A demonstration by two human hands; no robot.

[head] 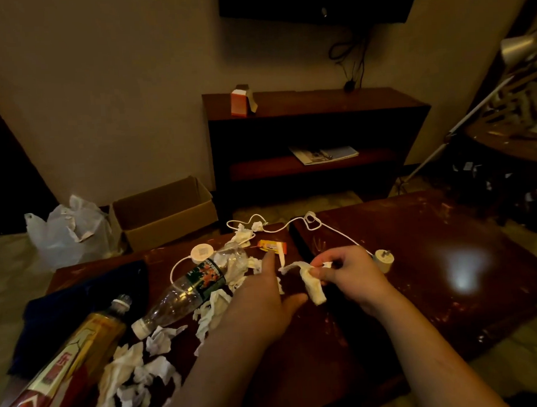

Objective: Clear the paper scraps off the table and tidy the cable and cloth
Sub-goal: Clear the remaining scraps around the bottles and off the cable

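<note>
My right hand (348, 273) pinches a crumpled white paper scrap (311, 282) above the dark wooden table (435, 257). My left hand (266, 300) lies flat with straight fingers beside it, touching the scraps near the bottles. Several more white paper scraps (136, 375) litter the table's left part. A white cable (334, 231) runs from a round white puck (202, 252) across the far edge to a white plug (383, 259). A dark blue cloth (79, 303) lies bunched at the left.
An empty clear bottle (187, 288) and a bottle of amber drink (67, 366) lie on the table. An orange wrapper (271, 245) sits near the far edge. On the floor stand an open cardboard box (165, 215) and a white plastic bag (69, 232). A dark shelf unit (316, 138) is behind.
</note>
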